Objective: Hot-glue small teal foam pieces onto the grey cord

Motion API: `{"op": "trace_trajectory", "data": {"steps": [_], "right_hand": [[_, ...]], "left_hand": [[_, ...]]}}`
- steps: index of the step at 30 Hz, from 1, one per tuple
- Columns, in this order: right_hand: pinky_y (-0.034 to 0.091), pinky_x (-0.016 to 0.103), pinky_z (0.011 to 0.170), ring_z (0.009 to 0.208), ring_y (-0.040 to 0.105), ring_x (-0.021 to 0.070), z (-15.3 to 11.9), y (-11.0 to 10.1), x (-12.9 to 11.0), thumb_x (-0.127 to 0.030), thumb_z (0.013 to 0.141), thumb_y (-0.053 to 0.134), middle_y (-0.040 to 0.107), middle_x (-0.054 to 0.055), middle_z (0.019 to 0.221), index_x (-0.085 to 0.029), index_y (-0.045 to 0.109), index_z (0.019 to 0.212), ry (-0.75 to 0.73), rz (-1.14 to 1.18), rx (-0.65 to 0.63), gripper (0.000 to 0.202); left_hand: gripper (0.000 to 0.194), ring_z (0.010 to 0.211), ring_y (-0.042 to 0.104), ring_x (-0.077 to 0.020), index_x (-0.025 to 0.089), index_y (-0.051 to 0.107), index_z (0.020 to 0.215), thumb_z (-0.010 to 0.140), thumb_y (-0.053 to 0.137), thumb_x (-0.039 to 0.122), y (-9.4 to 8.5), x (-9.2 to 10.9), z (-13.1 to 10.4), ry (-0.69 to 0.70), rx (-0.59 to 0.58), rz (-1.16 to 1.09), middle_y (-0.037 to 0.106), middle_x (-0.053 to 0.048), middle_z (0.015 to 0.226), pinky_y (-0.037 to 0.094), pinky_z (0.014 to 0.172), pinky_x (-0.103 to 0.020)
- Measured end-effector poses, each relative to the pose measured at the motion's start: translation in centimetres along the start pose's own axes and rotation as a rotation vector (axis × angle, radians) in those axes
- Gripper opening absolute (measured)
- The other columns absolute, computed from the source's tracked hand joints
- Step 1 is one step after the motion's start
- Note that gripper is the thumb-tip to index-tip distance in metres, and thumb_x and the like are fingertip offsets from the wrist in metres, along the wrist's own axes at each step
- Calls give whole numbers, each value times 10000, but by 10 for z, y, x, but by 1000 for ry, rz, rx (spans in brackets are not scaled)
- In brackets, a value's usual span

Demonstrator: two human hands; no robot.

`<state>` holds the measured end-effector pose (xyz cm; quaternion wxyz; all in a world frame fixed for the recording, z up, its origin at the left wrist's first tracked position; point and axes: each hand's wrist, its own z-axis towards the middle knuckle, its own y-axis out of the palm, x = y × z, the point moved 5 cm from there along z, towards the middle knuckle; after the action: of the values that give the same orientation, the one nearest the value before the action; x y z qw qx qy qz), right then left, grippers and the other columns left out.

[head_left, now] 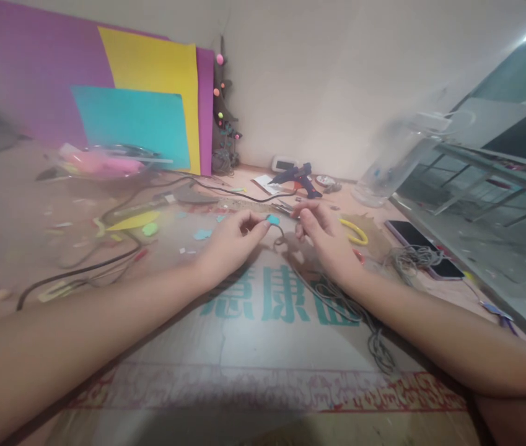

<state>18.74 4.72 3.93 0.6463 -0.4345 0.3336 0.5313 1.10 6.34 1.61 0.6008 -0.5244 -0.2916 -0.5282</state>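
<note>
My left hand is closed, thumb and forefinger pinching a small teal piece, of foam or card. A thin grey cord starts at these fingertips and curls below the piece. Its loose strand runs on to a tangle of the same cord under my right wrist. To the right, my right hand hovers with loosely bent fingers apart, and I see nothing between them. Just behind its fingers lie the scissors, partly hidden, and yellow handles show beyond its wrist.
A glue gun lies at the back, its black cable crossing leftward. A phone and more cord are at right, near a clear jug. Coloured sheets lean on the wall; teal scraps lie at left.
</note>
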Motion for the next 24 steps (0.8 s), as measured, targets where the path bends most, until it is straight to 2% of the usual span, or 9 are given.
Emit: {"op": "trace_trajectory", "data": {"steps": [2, 3, 7, 10, 13, 16, 18, 21, 24], "right_hand": [[420, 275, 623, 619, 478, 119, -1, -5, -5, -488, 905, 626, 547, -20, 745, -229, 592, 879, -50, -76, 46, 263], [409, 276, 612, 604, 473, 123, -2, -4, -6, -466, 921, 609, 534, -24, 689, -223, 597, 839, -56, -127, 27, 256], [406, 282, 586, 595, 531, 141, -11, 12, -1, -414, 981, 498, 601, 0, 639, -197, 678, 824, 21, -284, -299, 323], [439, 291, 616, 647, 583, 159, -17, 22, 6, -415, 994, 469, 665, 18, 710, -199, 712, 980, 66, -292, -453, 326], [431, 287, 594, 618, 544, 151, -18, 24, 10, -433, 1001, 457, 693, 19, 781, -226, 627, 1254, 79, -218, -429, 368], [411, 267, 551, 570, 492, 124, -18, 23, 9, -448, 1000, 464, 706, 23, 891, -246, 539, 1354, 91, -97, -366, 415], [413, 264, 546, 566, 483, 118, -17, 20, 5, -454, 989, 485, 708, 29, 908, -232, 580, 1283, 79, -63, -290, 380], [432, 273, 572, 606, 514, 134, -12, 15, -2, -438, 963, 530, 704, 42, 852, -206, 688, 1020, 50, -101, -192, 286], [450, 283, 615, 637, 539, 146, -7, 13, -5, -401, 959, 527, 675, 43, 784, -199, 719, 812, 58, -158, -193, 315]], "left_hand": [[188, 740, 574, -166, 183, 615, 808, 892, 578, 347, -1, 1, 0, 11, 7, -7, 658, -8, 797, 425, 706, -304], [192, 747, 577, -167, 183, 617, 810, 896, 574, 350, -1, 2, 0, 24, 7, -11, 660, -9, 799, 429, 711, -303], [193, 788, 591, -174, 177, 622, 817, 895, 567, 345, -2, 3, 1, 49, 16, -24, 669, -18, 826, 442, 749, -304], [189, 799, 598, -175, 173, 621, 828, 895, 564, 341, -3, 4, 1, 58, 17, -31, 670, -24, 838, 449, 764, -305], [176, 815, 605, -174, 172, 626, 843, 901, 560, 325, -2, 6, 0, 87, 11, -46, 679, -27, 856, 457, 781, -305], [175, 830, 613, -173, 175, 619, 819, 905, 559, 316, -2, 8, 0, 107, -2, -55, 687, -28, 869, 460, 795, -305], [181, 829, 613, -172, 177, 615, 804, 906, 559, 316, -1, 8, -1, 105, -12, -49, 686, -23, 857, 458, 793, -304], [179, 818, 608, -169, 180, 615, 798, 901, 570, 319, -1, 7, -2, 96, -8, -30, 683, -15, 841, 451, 775, -301], [175, 789, 599, -161, 181, 610, 787, 895, 575, 315, 0, 6, -3, 86, -21, -27, 680, -10, 832, 441, 741, -293]]}}
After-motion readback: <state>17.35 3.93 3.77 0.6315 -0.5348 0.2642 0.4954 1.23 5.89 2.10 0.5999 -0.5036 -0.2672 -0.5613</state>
